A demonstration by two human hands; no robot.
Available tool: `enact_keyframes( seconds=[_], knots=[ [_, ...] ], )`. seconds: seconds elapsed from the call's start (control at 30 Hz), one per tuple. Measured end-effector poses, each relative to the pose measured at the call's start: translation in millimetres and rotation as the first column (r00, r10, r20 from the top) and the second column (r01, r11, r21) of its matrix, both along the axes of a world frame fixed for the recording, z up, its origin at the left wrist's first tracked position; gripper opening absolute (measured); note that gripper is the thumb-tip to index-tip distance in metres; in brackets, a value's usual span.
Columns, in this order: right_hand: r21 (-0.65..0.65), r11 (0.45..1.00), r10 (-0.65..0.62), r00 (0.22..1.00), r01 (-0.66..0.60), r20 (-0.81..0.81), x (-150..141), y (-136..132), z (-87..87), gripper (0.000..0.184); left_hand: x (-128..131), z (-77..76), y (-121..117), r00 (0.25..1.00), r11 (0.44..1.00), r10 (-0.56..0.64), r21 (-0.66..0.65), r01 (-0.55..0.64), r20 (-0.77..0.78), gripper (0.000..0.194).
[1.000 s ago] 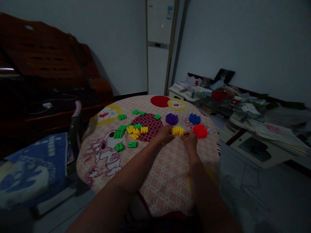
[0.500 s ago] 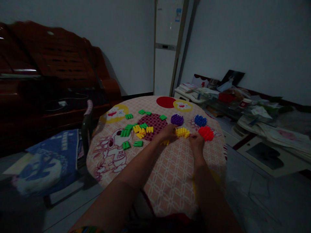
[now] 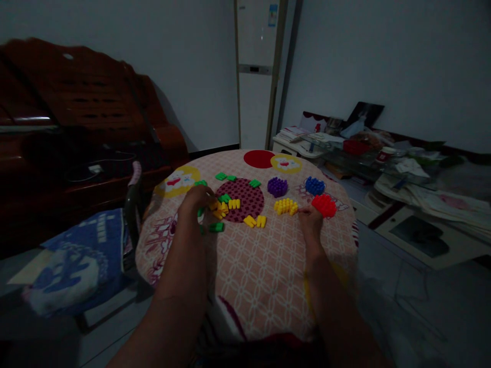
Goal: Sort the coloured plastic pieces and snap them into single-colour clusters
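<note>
Hands (image 3: 255,207): two; block clusters: purple (image 3: 277,187), blue (image 3: 315,186), red (image 3: 324,206), yellow (image 3: 286,206).

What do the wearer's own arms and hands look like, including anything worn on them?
The left hand and right hand wear no gloves. Both forearms are uncovered, with no sleeve, watch or bracelet visible. It's too dim to tell about rings.

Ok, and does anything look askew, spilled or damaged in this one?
No spill or damage is visible on the table, though dim light could hide small flaws. The oddest spot is the low cabinet area at right: papers lie heaped unevenly, and a dark picture sits tilted behind the clutter.
</note>
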State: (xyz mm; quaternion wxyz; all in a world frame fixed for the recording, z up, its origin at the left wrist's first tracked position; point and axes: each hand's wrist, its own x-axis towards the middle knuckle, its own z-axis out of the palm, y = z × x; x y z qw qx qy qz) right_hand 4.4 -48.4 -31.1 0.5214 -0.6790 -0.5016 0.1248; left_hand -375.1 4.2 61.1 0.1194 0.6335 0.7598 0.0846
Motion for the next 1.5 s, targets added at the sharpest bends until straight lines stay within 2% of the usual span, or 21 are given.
enact_keyframes(
  seconds=[0.23, 0.37, 0.7, 0.77, 0.83, 0.93, 1.0, 1.07, 1.17, 1.23, 1.37, 1.5],
  knots=[
    [-0.018, 1.000, -0.020, 1.000, 0.020, -0.005, -2.1, -1.0, 1.7, 0.014, 8.2, -4.3, -0.7, 0.994, 0.996, -0.085, -0.006, 0.086, 0.069, 0.028],
    [-0.012, 1.000, -0.012, 1.000, 0.012, 0.011, -2.0, -1.3, 2.2, 0.015, 6.7, -0.5, -0.9, 0.993, 0.993, -0.116, 0.010, 0.116, 0.026, 0.023],
    [-0.009, 1.000, -0.010, 1.000, 0.010, 0.023, -2.7, -2.6, 0.7, 0.017, 20.8, 4.4, -4.2, 0.989, 0.985, -0.145, -0.093, 0.148, 0.038, 0.015],
    [-0.009, 1.000, -0.009, 1.000, 0.009, 0.013, -3.1, -2.4, 0.5, 0.016, 18.2, 6.9, -4.8, 0.993, 0.993, -0.108, -0.050, 0.110, 0.036, 0.015],
    [-0.009, 1.000, -0.013, 1.000, 0.013, 0.012, -3.3, -2.0, 0.5, 0.015, 16.3, 12.7, -6.4, 0.995, 0.995, -0.084, 0.053, 0.081, 0.055, 0.016],
    [0.003, 1.000, -0.018, 1.000, 0.018, 0.022, -3.6, -1.5, 0.5, 0.015, 22.9, 25.8, -11.2, 0.976, 0.960, -0.159, 0.255, 0.118, 0.146, 0.021],
    [0.007, 1.000, -0.019, 1.000, 0.019, 0.021, -3.9, -1.6, 0.7, 0.014, 37.2, 33.2, -14.7, 0.941, 0.925, -0.250, 0.343, 0.163, 0.227, 0.023],
    [0.002, 1.000, -0.020, 1.000, 0.020, 0.020, -4.2, -2.0, 1.1, 0.014, 59.5, 36.2, -17.5, 0.878, 0.899, -0.361, 0.367, 0.238, 0.314, 0.023],
    [-0.008, 1.000, -0.019, 0.999, 0.020, 0.028, -4.2, -2.5, 1.3, 0.015, 102.8, 30.6, -20.5, 0.741, 0.825, -0.558, 0.350, 0.444, 0.374, 0.021],
    [-0.012, 1.000, -0.014, 1.000, 0.014, 0.020, -3.8, -2.5, 1.1, 0.016, 132.8, 21.6, -22.5, 0.695, 0.761, -0.647, 0.330, 0.559, 0.315, 0.018],
    [-0.011, 1.000, 0.000, 1.000, 0.000, 0.003, -2.3, -1.6, 0.5, 0.017, 177.1, -1.0, -26.8, 0.698, 0.706, -0.700, 0.294, 0.644, 0.151, 0.020],
    [-0.011, 1.000, -0.003, 1.000, 0.003, 0.010, -1.2, -0.4, 0.2, 0.017, 185.9, -14.9, -27.6, 0.714, 0.693, -0.699, 0.296, 0.658, 0.048, 0.029]
  ],
)
